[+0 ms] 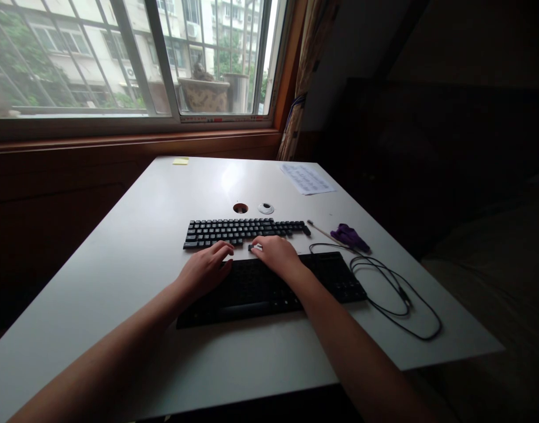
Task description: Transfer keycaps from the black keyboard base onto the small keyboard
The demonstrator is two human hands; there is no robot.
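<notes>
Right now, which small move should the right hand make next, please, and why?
Perhaps the right hand should nudge the small dark keycap at its fingertips into line with the laid-out keycaps: it sits along their front edge, with a gap of white table to its left. The left hand, close by, seems free to steady the row.

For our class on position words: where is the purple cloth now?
In the head view, the purple cloth lies on the right of the table, just beyond the cable.
</notes>
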